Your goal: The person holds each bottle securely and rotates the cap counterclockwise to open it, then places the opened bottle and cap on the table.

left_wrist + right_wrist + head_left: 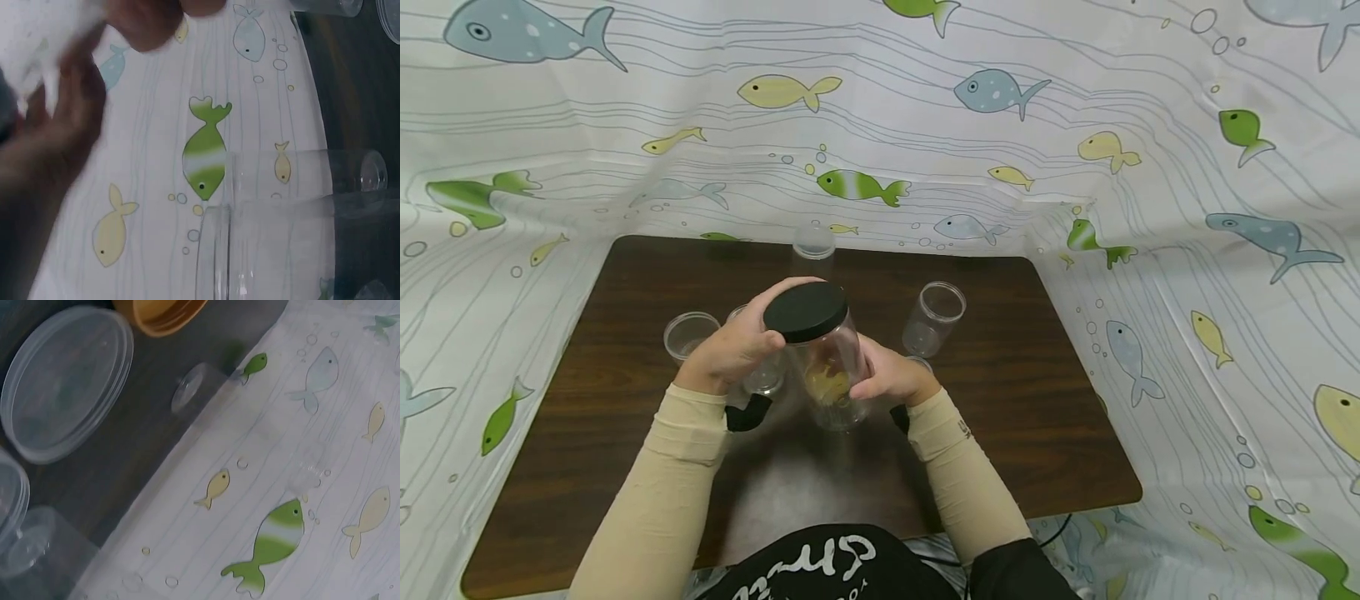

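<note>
A clear jar (820, 408) with a black lid (806, 312) stands between both hands, slightly tilted in the head view. My left hand (737, 346) holds its lid end, thumb at the lid's edge, the other fingers mostly hidden behind. Lower on the jar's right side, my right hand (887, 371) grips the wall, thumb in front. A yellowish patch (829, 385) shows through the jar wall. In the left wrist view, blurred fingers (81, 106) appear at upper left. The right wrist view shows no fingers.
Around the hands stand several clear jars: one at the back (813, 250), one to the right (934, 321), one to the left (691, 335). Another jar (764, 377) is partly behind the left hand. An orange ring-shaped piece (164, 315) shows in the right wrist view. Fish-patterned cloth (880, 125) surrounds the brown table (1000, 433).
</note>
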